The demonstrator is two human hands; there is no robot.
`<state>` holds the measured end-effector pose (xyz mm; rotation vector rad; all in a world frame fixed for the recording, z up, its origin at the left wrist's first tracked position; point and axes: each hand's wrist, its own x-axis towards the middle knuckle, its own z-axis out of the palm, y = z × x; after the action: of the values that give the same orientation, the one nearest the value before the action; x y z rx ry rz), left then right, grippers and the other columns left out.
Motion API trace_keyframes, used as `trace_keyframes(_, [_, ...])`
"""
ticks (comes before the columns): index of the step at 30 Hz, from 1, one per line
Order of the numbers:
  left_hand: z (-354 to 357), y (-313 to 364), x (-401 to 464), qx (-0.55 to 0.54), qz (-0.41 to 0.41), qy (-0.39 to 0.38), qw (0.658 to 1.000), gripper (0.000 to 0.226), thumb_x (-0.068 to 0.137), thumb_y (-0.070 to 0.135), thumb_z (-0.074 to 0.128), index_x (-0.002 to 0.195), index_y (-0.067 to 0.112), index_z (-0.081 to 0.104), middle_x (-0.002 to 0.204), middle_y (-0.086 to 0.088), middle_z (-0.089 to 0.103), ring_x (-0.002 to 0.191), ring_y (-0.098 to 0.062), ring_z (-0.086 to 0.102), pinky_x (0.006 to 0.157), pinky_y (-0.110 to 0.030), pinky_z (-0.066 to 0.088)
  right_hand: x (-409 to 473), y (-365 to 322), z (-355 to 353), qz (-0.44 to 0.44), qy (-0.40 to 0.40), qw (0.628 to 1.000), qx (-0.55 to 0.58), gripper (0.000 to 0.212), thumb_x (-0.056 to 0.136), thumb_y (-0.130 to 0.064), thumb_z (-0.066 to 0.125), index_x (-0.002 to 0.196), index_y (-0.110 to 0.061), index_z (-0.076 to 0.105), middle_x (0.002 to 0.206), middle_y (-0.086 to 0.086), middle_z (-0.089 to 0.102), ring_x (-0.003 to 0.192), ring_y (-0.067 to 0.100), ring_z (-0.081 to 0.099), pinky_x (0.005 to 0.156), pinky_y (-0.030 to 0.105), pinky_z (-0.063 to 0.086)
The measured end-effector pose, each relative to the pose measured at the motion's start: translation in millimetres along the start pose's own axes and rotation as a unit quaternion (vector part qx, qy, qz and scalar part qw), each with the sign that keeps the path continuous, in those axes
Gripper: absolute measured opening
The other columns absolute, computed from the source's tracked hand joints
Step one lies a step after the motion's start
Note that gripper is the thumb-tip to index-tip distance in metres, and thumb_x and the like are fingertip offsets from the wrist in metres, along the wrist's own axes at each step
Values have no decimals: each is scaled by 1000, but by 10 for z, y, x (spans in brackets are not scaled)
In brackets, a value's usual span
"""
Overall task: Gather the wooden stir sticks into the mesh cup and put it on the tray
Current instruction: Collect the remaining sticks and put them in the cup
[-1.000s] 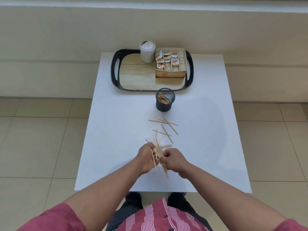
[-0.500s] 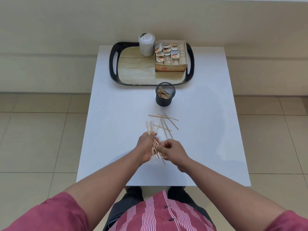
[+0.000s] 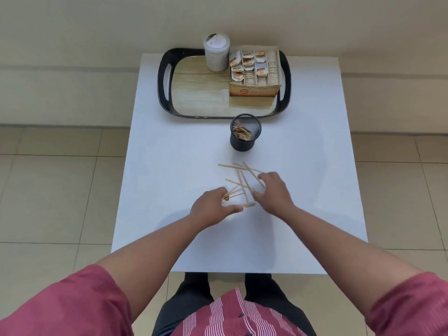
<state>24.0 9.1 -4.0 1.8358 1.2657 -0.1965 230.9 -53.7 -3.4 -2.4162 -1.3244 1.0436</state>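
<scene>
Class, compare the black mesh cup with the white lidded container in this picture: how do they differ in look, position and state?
The mesh cup is black and see-through; the white container is pale and solid-walled. The mesh cup is open-topped with wooden sticks showing inside; the white container is closed by a lid. The mesh cup stands on the table in front of the tray; the white container stands on the tray. Both are upright cylinders.

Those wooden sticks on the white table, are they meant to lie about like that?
No: the loose stir sticks lie crisscrossed on the table, while others stand in the mesh cup. The left hand holds a bunch; the right hand reaches for more.
</scene>
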Motion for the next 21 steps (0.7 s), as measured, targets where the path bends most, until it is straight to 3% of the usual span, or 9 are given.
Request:
trace_keyframes(4, [105,-35,139,103,50,12,993,38,74,53,74,95,36,47,99,12,58,90,-15,56,61,-30,35,332,-45,-12,-20,-8,998,-59,72,88,-43,75,145,-12,45,149,8,40,134,36,37,107,44,40])
trace_keyframes(10, [242,-71,217,136,79,1,988,10,86,29,66,89,22,60,95,1,59,89,-27,61,65,-33,43,403,-151,120,-100,-21,979,-174,70,90,-48,71,143,-11,45,140,11,43,126,37,39,101,45,45])
trace_keyframes(13, [274,-63,220,164,90,-3,982,6,90,25,62,90,19,63,94,-3,58,88,-30,60,65,-33,43,371,-127,122,-136,-35,964,-225,57,95,-40,66,139,-9,46,136,12,46,122,36,43,99,44,45])
trace_keyframes(17, [232,-76,239,205,117,-1,972,10,94,26,58,97,16,59,100,-4,56,94,-28,58,64,-33,37,328,-136,85,-175,-32,951,-252,21,101,-17,54,119,-8,51,122,14,52,109,35,50,84,40,44])
trace_keyframes(21, [161,-165,191,230,159,8,960,9,99,21,50,104,14,51,105,-5,50,96,-29,54,62,-36,33,266,-165,66,-156,-43,953,-257,20,93,2,40,103,-12,50,108,12,55,95,32,51,67,37,34])
